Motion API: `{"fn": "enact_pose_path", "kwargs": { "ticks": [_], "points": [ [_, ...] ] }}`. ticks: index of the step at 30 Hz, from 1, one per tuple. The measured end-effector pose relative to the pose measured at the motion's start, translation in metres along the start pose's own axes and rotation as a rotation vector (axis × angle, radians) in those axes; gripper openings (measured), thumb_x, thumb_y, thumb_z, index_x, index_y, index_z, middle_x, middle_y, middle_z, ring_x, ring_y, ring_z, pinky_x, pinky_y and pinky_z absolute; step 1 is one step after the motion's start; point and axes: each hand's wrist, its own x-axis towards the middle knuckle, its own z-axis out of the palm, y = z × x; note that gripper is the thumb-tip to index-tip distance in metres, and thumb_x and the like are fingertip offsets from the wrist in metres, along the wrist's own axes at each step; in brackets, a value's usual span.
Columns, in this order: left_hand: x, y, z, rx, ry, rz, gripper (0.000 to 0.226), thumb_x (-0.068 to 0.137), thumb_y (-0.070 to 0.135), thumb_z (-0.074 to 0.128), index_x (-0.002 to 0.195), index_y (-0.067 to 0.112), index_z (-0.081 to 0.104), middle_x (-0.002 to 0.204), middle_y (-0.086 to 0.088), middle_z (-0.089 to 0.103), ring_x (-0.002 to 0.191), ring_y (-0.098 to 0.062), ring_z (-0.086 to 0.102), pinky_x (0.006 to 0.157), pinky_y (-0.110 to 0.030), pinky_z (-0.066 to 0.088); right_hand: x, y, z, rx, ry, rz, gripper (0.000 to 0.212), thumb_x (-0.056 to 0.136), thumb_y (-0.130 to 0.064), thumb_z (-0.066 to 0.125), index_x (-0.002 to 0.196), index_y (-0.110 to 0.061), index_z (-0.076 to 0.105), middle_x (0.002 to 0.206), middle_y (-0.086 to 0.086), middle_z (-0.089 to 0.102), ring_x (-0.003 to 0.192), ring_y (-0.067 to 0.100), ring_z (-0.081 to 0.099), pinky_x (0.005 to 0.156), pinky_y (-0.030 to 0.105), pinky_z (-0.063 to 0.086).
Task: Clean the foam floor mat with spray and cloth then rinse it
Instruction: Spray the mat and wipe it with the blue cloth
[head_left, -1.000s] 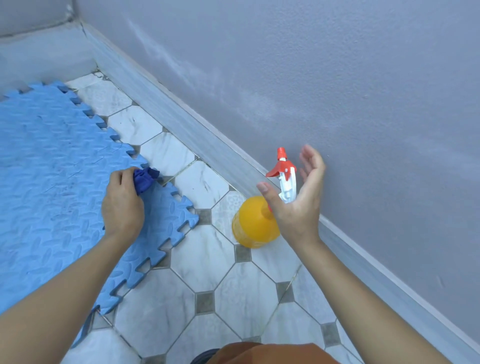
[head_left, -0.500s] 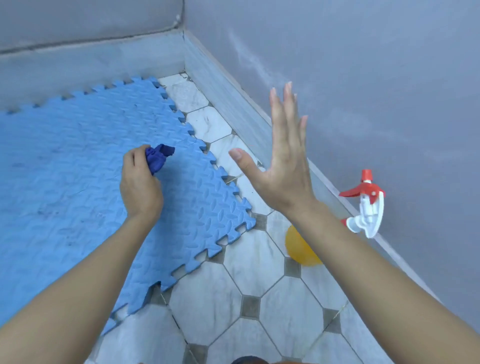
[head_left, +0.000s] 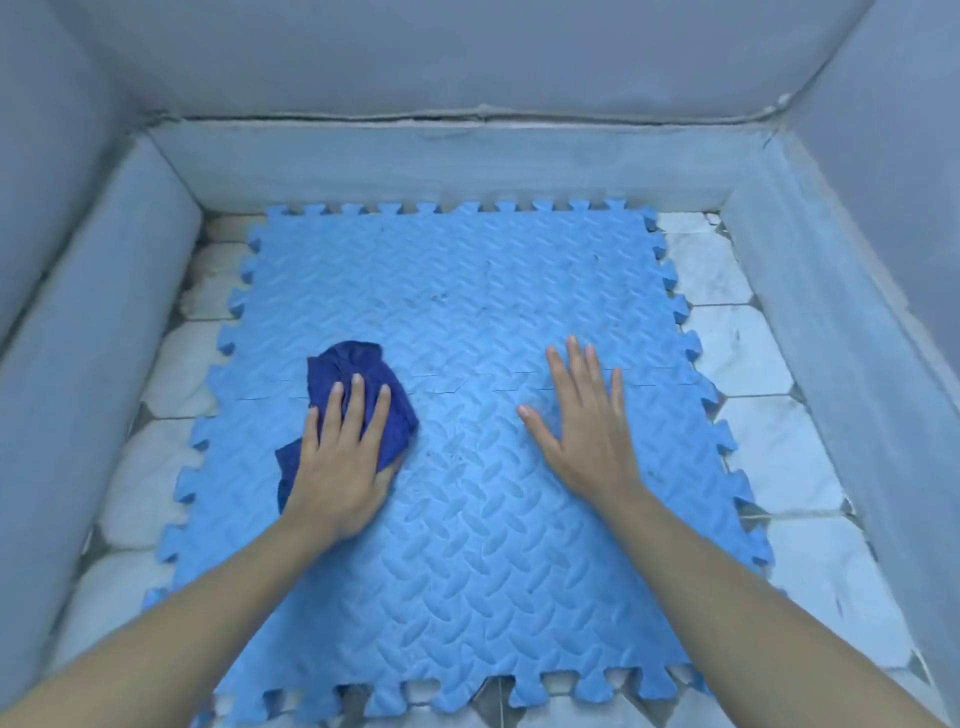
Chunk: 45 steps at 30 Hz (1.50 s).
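Head cam is the only view here, looking straight down at the blue foam mat (head_left: 467, 519), which fills most of the tiled floor (head_left: 779, 457) between grey walls. Left hand (head_left: 343, 457) sits around 9 o'clock from the mat's centre, fingers straight, pressing the dark blue cloth (head_left: 363, 384) flat on the foam. Right hand (head_left: 587, 431) is over at 2 o'clock, palm down, fingers spread, holding nothing, probably bracing the mat. Spray bottle isn't in view. My guess is wiping is just getting started, since dark specks show near 12 o'clock, and rinsing hasn't happened yet.
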Motion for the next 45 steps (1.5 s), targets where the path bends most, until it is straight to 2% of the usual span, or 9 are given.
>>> {"fn": "enact_pose_path", "kwargs": {
  "ticks": [8,13,17,22,25,34,37,42,45],
  "points": [
    [0.063,0.026,-0.011,0.049,-0.056,-0.022,0.087,0.079,0.070,-0.018,0.152,0.026,-0.005,0.160,-0.003,-0.012,0.147,-0.028,-0.010,0.117,-0.045,-0.002,0.003,0.006,0.009,-0.052,0.040,0.087,0.068,0.096,-0.056,0.034,0.153,-0.020,0.030,0.162,0.007,0.022,0.151,0.021,0.012,0.122,0.051,0.006],
    [0.108,0.100,-0.005,0.066,0.015,0.229,0.068,0.093,0.055,0.025,0.150,0.019,0.026,0.158,-0.006,0.020,0.144,-0.033,0.019,0.114,-0.048,0.014,0.005,0.009,0.013,-0.072,0.034,0.192,0.062,0.095,-0.046,0.030,0.150,-0.017,0.036,0.158,0.008,0.031,0.148,0.023,0.025,0.120,0.052,0.012],
    [0.146,0.060,-0.015,0.072,0.002,0.393,0.061,0.094,0.048,0.029,0.152,0.030,0.016,0.160,0.006,0.011,0.147,-0.020,0.009,0.119,-0.042,0.009,0.006,0.012,0.023,-0.041,0.110,0.179,0.059,0.091,-0.041,0.035,0.141,-0.015,0.052,0.151,0.008,0.043,0.141,0.024,0.036,0.117,0.050,0.020],
    [0.178,-0.036,-0.026,0.024,0.103,-0.183,0.064,0.093,0.052,0.010,0.152,0.029,0.011,0.160,0.006,0.003,0.148,-0.021,0.003,0.118,-0.040,0.003,0.009,0.015,0.026,-0.032,0.170,0.169,0.058,0.089,-0.039,0.037,0.139,-0.014,0.054,0.149,0.010,0.045,0.140,0.022,0.034,0.118,0.046,0.017],
    [0.157,-0.049,-0.027,-0.033,0.103,-0.308,0.060,0.098,0.047,0.016,0.153,0.023,0.011,0.161,0.000,0.003,0.148,-0.024,0.000,0.119,-0.042,0.001,0.009,0.013,0.026,-0.043,0.171,0.158,0.058,0.089,-0.038,0.037,0.138,-0.013,0.054,0.148,0.011,0.047,0.140,0.024,0.035,0.117,0.048,0.019],
    [0.061,0.065,-0.009,-0.042,-0.006,0.289,0.067,0.089,0.042,0.041,0.150,0.019,0.025,0.158,-0.001,0.020,0.146,-0.020,0.017,0.114,-0.040,0.013,0.009,0.003,0.008,-0.157,-0.026,0.192,0.058,0.093,-0.036,0.031,0.145,-0.015,0.046,0.155,0.009,0.037,0.145,0.024,0.030,0.119,0.048,0.016],
    [0.118,0.024,-0.012,0.016,0.008,0.191,0.065,0.089,0.043,0.030,0.151,0.022,0.020,0.158,0.001,0.019,0.146,-0.020,0.017,0.116,-0.038,0.009,0.008,0.008,0.016,-0.144,0.011,0.212,0.058,0.095,-0.039,0.028,0.144,-0.016,0.048,0.154,0.007,0.039,0.144,0.023,0.030,0.119,0.047,0.017],
    [0.234,-0.016,-0.032,-0.086,0.148,-0.392,0.060,0.098,0.040,0.021,0.153,0.021,0.010,0.161,-0.003,0.003,0.147,-0.027,0.000,0.119,-0.044,0.004,0.010,0.015,0.027,-0.090,0.143,0.158,0.055,0.096,-0.039,0.029,0.137,-0.014,0.056,0.149,0.010,0.045,0.139,0.024,0.035,0.118,0.042,0.013],
    [0.252,0.042,-0.032,-0.114,0.118,-0.322,0.058,0.099,0.041,0.022,0.153,0.022,0.008,0.161,-0.001,0.000,0.147,-0.030,-0.004,0.119,-0.044,0.000,0.007,0.015,0.023,-0.093,0.069,0.148,0.056,0.092,-0.036,0.037,0.143,-0.017,0.049,0.153,0.008,0.041,0.144,0.024,0.032,0.120,0.044,0.013]
  ]
}}
